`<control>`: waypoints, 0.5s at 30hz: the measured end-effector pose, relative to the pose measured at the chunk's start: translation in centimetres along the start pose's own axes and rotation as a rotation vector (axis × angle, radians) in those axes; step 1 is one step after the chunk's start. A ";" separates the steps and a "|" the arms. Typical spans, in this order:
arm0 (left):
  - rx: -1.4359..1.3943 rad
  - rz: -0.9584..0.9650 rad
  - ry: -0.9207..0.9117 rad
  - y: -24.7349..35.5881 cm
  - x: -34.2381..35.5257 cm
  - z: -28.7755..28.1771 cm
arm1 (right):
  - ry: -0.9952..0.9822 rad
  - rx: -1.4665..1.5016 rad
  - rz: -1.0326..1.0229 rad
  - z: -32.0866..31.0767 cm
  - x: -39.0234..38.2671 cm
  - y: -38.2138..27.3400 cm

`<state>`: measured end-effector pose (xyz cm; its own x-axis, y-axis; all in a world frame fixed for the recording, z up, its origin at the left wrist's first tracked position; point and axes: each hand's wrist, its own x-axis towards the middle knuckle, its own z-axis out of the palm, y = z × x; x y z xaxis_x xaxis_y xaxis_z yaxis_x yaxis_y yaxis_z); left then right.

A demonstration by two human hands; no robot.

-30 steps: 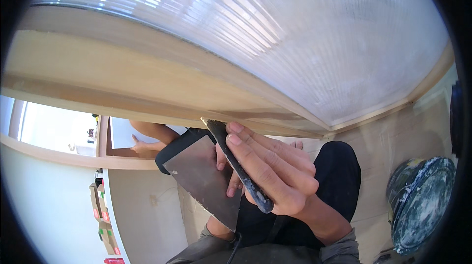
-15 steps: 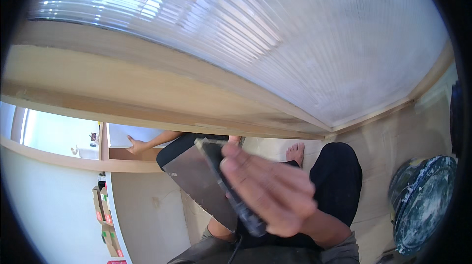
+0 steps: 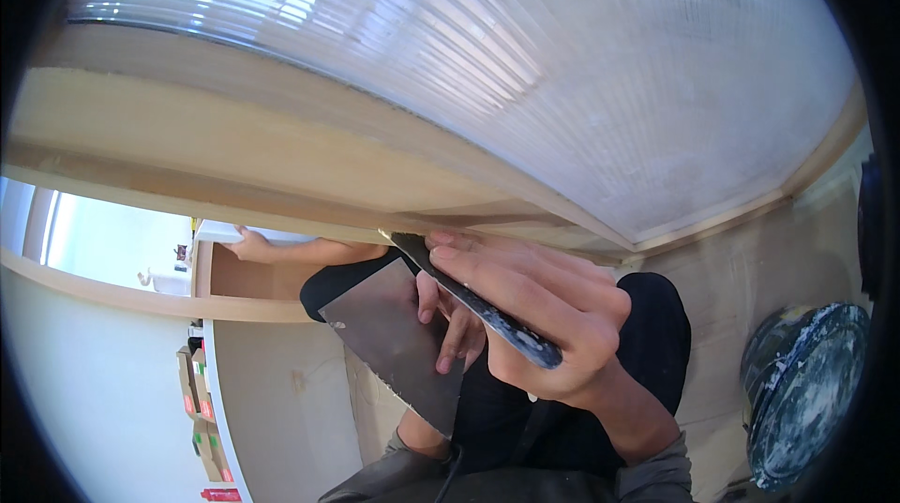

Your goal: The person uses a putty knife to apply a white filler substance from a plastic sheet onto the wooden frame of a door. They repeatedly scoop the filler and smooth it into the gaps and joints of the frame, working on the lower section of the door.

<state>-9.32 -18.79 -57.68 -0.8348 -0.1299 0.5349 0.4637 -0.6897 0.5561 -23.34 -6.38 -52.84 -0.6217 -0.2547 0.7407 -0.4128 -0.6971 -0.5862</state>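
My right hand [image 3: 562,306] is closed on a narrow putty knife [image 3: 511,330] with a dark, paint-spotted body, its pale tip at the lower edge of a pale wooden rail [image 3: 234,137]. Below it, my left hand [image 3: 445,325] grips a wide metal scraper plate [image 3: 380,334] with a chipped, crusted edge, its fingers curled over the face. Above the rail is a translucent ribbed panel [image 3: 562,62]. My right hand partly hides my left.
Another person's hand [image 3: 251,243] holds a white board [image 3: 220,231] at a wooden compartment on the left. Small cardboard boxes [image 3: 202,447] sit on shelving below. A dark, plaster-smeared bucket [image 3: 806,390] stands at the right. Beneath me is a pale floor [image 3: 712,269].
Since half a second ago, my right hand and knife have moved up toward the rail. The other person's hand and white board have also shifted up. A bare foot is now hidden.
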 end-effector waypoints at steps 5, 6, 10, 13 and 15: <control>0.065 0.015 0.165 0.3 -0.7 1.2 | 0.022 0.017 0.002 0.0 -0.3 -0.3; 0.072 0.011 0.179 0.6 -0.7 1.3 | 0.037 -0.014 0.014 -0.1 -0.3 -0.4; 0.091 0.021 0.223 0.6 -0.9 1.6 | 0.034 -0.050 0.011 0.4 0.1 -0.8; 0.100 0.025 0.238 0.5 -1.0 1.8 | 0.033 -0.133 -0.069 1.0 0.1 -0.9; 0.094 0.028 0.236 0.3 -1.2 1.7 | 0.040 -0.202 -0.124 1.4 -0.2 -0.7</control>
<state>-7.68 -17.62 -57.01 -0.8625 -0.3185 0.3933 0.5037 -0.6158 0.6059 -21.97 -6.79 -52.10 -0.5822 -0.1465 0.7998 -0.6099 -0.5719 -0.5487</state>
